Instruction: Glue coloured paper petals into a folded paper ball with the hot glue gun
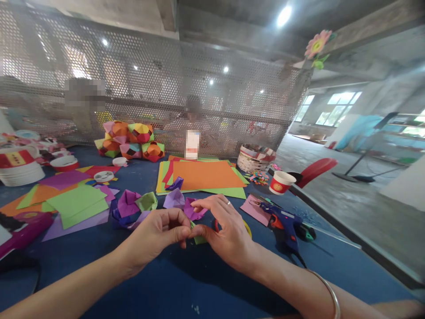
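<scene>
My left hand point(168, 228) and my right hand point(226, 226) meet over the table, thumbs and fingertips pinched together. A small piece of folded green paper point(200, 240) shows at the right fingertips, mostly covered by the fingers. Just beyond my hands lie folded paper pieces: a magenta one point(128, 204), a light green one point(147, 202), a lavender one point(174, 199) and another magenta one point(195, 209). A yellow ring-shaped object point(247, 228) is partly hidden behind my right hand.
Coloured paper sheets point(209, 175) are stacked ahead; more loose sheets point(78, 204) lie left. Right are a blue glue gun point(288, 226), a paper cup point(281, 182) and a woven basket point(255, 159). Paper ornaments point(129, 139) stand before a perforated metal screen point(232, 84). A purple tool point(28, 228) lies far left.
</scene>
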Demonstrator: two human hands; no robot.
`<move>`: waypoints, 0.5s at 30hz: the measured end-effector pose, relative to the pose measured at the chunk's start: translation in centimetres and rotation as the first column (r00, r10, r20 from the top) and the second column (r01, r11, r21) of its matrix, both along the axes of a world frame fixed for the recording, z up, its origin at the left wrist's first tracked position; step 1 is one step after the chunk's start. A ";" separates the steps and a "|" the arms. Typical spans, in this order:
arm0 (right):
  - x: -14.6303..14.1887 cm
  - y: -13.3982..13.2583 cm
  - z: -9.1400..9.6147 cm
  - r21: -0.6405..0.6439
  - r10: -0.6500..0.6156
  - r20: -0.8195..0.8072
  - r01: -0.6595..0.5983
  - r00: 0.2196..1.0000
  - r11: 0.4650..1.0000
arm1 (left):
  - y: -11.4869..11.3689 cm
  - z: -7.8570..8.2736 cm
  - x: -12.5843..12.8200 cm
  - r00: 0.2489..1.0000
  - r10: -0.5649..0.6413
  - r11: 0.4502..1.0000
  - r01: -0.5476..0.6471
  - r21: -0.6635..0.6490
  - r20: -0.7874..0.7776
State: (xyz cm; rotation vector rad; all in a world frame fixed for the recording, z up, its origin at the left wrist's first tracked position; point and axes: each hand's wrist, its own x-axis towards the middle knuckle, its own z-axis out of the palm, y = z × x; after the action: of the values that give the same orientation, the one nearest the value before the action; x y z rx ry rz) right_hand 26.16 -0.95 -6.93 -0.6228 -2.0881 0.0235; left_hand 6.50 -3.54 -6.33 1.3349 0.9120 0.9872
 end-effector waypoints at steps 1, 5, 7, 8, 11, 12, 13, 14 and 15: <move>0.0 0.0 0.0 0.018 -0.007 0.013 0.006 1.000 1.000 | 0.0 0.0 0.0 1.000 -0.001 1.000 0.001 0.011 -0.008; 0.1 0.0 0.1 0.073 -0.028 0.067 0.023 0.997 0.997 | -0.1 -0.1 0.0 0.999 -0.020 0.999 0.021 0.047 -0.026; 0.2 0.1 0.1 0.096 -0.032 0.079 0.024 0.996 0.995 | -0.1 -0.1 0.0 0.999 -0.028 0.998 0.031 0.059 -0.040; 0.2 0.2 0.1 0.105 -0.032 0.080 0.024 0.996 0.994 | -0.1 0.0 0.0 0.998 -0.032 0.997 0.035 0.066 -0.046; 0.2 0.4 0.1 0.113 -0.040 0.067 0.033 0.997 0.993 | -0.2 0.0 -0.1 0.998 -0.035 0.996 0.039 0.084 -0.049; 0.3 0.5 0.1 0.108 -0.046 0.062 0.039 0.997 0.993 | -0.2 0.1 -0.2 0.999 -0.021 0.995 0.025 0.093 -0.039; 0.3 0.5 0.1 0.098 -0.050 0.056 0.044 0.997 0.994 | -0.2 0.1 -0.2 1.000 -0.001 0.995 0.003 0.104 -0.023; 0.4 0.6 0.1 0.085 -0.053 0.050 0.049 0.997 0.995 | -0.2 0.1 -0.3 1.000 0.023 0.993 -0.022 0.112 -0.005; 0.4 0.7 0.1 0.074 -0.056 0.045 0.053 0.997 0.996 | -0.2 0.1 -0.3 0.999 0.043 0.992 -0.044 0.117 0.014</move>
State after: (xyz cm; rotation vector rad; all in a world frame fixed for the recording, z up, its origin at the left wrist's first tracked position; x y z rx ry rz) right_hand 26.59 -0.26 -6.86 -0.6412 -2.1060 -0.0986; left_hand 6.18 -3.71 -6.22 1.4112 0.8891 1.0946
